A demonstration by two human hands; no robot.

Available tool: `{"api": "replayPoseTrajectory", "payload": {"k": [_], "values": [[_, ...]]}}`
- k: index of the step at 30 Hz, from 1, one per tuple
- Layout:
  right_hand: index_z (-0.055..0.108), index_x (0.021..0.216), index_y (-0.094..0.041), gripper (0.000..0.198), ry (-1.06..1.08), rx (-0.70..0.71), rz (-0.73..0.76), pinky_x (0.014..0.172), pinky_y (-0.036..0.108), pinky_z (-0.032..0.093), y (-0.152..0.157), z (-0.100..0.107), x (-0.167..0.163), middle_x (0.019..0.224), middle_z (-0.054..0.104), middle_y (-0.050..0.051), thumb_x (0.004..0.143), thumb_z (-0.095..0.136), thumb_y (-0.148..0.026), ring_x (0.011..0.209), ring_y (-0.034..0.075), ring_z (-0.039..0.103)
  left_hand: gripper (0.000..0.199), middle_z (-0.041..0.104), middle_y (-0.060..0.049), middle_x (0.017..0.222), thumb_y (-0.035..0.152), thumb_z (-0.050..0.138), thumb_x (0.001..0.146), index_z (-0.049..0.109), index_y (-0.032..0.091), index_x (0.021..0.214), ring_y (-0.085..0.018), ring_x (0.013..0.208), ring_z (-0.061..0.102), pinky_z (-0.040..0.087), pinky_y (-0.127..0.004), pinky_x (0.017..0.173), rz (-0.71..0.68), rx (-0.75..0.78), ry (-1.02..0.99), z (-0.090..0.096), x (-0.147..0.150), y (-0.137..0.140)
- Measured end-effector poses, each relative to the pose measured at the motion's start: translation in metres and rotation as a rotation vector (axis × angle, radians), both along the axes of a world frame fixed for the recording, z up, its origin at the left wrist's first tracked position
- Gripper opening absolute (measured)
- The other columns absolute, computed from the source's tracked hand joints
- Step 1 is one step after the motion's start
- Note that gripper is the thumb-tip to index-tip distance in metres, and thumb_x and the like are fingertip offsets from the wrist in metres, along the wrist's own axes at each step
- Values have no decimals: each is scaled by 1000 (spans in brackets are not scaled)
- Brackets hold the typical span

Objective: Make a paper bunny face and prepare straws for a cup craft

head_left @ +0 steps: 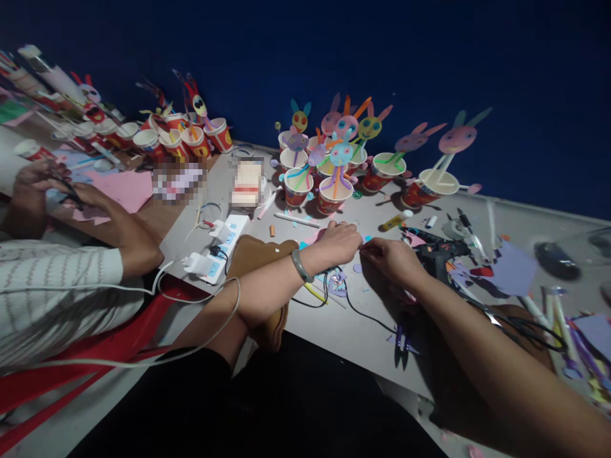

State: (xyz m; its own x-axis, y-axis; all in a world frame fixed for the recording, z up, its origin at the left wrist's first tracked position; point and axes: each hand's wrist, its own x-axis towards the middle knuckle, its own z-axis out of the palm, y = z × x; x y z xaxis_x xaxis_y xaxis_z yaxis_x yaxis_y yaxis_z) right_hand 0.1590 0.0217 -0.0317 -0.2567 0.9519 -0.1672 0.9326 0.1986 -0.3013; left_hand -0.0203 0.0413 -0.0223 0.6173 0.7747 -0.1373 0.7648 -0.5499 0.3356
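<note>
My left hand (341,243) is over the table, its fingers closed, with a bangle on the wrist. Close to its right, my right hand (389,259) has thumb and fingertips pressed in a pinch. The fingertips of both hands nearly meet; whatever small thing they hold, I cannot make out. Paper scraps (338,283) lie beneath and around them. To the right of my right hand rests a black glue gun (442,251). Purple-handled scissors (402,343) lie nearer the table's front edge. Behind my hands stand several paper cups (335,196) with paper rabbit figures (342,152).
A power strip (224,248) with plugs and white cables is left of my arm, beside a brown cushion-like item (258,254). A glue stick (396,221) and white pen (297,221) lie behind my hands. At far left, a co-worker's hands (52,184) hold a dark tool.
</note>
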Motion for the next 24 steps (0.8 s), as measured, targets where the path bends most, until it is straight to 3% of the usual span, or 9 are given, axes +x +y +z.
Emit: {"api": "replayPoseTrajectory", "payload": {"k": [10,15,18,21,24], "values": [[75,99,-21,28,-190,-6,38,66,32,43,-2,9,-10,89,78,14,91,52,-33,83,28,71,37,65,-12,111,7,41,88,74,19,98,-26,110,54,33,-42,90,3,-10,13,5,0,-1],[67,87,-21,21,224,-76,-12,66,31,46,-8,8,5,80,74,9,88,54,-38,73,23,67,33,66,-12,119,12,45,89,74,18,103,-26,116,55,36,-42,96,29,-84,9,20,-1,-3],[60,83,-22,30,504,-183,-83,55,29,44,-14,12,13,65,64,3,86,58,-52,57,17,58,27,66,-10,124,26,54,90,73,21,109,-26,120,55,38,-40,98,34,-166,-40,30,-2,-5],[58,83,-21,39,619,-265,-154,47,26,39,-19,16,15,59,56,-2,82,63,-60,48,13,49,26,67,-7,125,30,60,87,72,23,109,-24,122,56,39,-38,101,46,-204,-93,33,-2,-4],[58,81,-20,40,641,-229,-156,49,25,41,-21,18,15,60,57,-1,81,64,-60,51,12,50,22,69,-5,120,31,62,86,74,23,103,-23,120,59,40,-38,101,83,-234,-145,30,-1,-3]]}}
